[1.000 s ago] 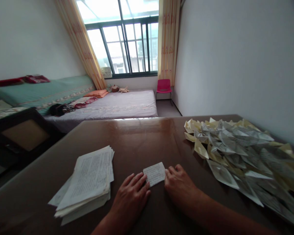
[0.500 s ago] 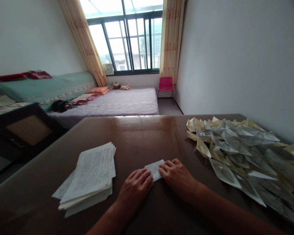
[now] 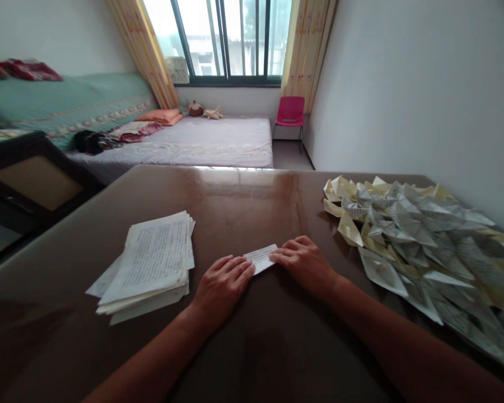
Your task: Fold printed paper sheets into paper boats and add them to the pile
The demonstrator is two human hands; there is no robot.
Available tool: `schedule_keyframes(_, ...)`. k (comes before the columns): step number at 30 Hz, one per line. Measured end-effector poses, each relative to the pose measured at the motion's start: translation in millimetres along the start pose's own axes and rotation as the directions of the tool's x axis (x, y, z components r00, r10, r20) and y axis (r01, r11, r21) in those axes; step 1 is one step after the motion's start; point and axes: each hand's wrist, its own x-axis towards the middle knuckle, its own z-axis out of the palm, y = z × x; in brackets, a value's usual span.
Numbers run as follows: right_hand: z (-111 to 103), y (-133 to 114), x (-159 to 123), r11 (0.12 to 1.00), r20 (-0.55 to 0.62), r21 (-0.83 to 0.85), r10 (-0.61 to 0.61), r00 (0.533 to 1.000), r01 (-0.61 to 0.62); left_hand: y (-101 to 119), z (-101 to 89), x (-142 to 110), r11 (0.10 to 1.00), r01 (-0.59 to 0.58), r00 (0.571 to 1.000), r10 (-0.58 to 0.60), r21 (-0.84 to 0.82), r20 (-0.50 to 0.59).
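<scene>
A small folded piece of printed paper (image 3: 260,259) lies on the brown table between my hands. My left hand (image 3: 225,284) holds its left end, fingers close together over the edge and thumb hidden beneath. At the paper's right end, my right hand (image 3: 304,263) grips the edge with curled fingers; its thumb is also out of sight. Left of my hands sits a stack of printed sheets (image 3: 151,263), its lower sheets fanned unevenly. Many folded paper boats (image 3: 407,224), white and yellowish, are heaped on the right side of the table.
The glossy table (image 3: 235,207) reaches toward a bed (image 3: 218,137) under the window. A pink chair (image 3: 290,112) stands by the right-hand curtain. A dark cabinet (image 3: 37,179) is beyond the table's left edge, and a white wall (image 3: 407,89) rises on the right.
The folded paper has become a narrower strip. My right hand has come further over its right end. The head view has tilted down, so everything sits higher in the picture.
</scene>
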Motion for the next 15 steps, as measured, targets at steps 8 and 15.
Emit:
schedule_keyframes(8, 8.2, 2.5, -1.8, 1.000, -0.040, 0.016, 0.014, 0.999, -0.014, 5.0, -5.6, 1.7, 0.996, -0.035, 0.998, 0.031, -0.084, -0.050)
schedule_keyframes(15, 22.6, 23.8, 0.9, 0.887, -0.218, 0.459, 0.056, 0.974, 0.051, -12.4, -3.0, -4.3, 0.952, 0.233, 0.967, -0.248, -0.196, -0.055)
